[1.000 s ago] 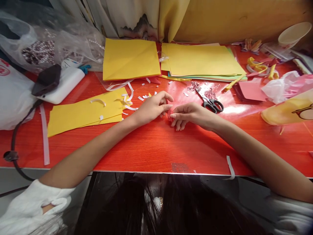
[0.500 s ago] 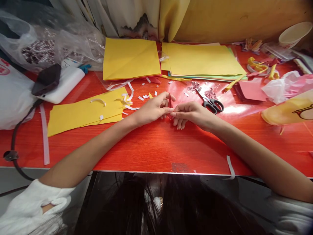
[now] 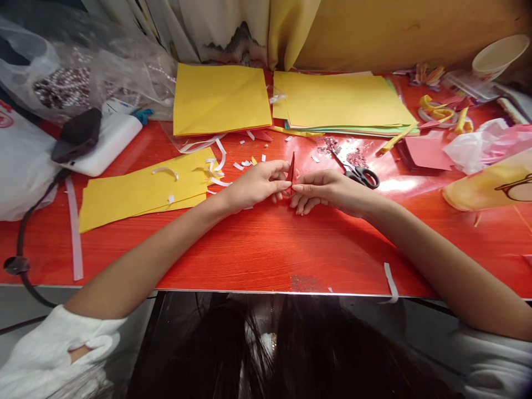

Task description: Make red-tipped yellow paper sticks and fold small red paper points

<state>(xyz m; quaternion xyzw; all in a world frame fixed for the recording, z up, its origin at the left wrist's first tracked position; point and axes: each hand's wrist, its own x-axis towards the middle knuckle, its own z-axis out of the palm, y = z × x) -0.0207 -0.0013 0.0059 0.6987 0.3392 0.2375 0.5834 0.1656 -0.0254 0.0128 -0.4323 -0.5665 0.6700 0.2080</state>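
Observation:
A narrow, pointed piece of folded red paper [image 3: 293, 168] stands upright between my two hands, above the middle of the red table [image 3: 249, 255]. My left hand [image 3: 262, 182] pinches it from the left between thumb and fingers. From the right, the thumb and forefinger of my right hand [image 3: 328, 191] close on its lower part, the other fingers curled loosely beneath. Just behind my right hand lies a pair of scissors [image 3: 362, 175] with black handles. Small white paper scraps [image 3: 238, 165] are scattered behind my left hand.
Yellow paper strips [image 3: 137, 191] lie at left, near a white power bank [image 3: 112, 149] and a cable. Two yellow-topped paper stacks [image 3: 222, 102] are at the back. A cup of yellowish drink [image 3: 477, 185] and red paper squares [image 3: 426, 152] lie at right.
Both hands have shifted slightly; my left fingers have lowered from the tip of the red paper, so more of its point shows. The view has moved a little.

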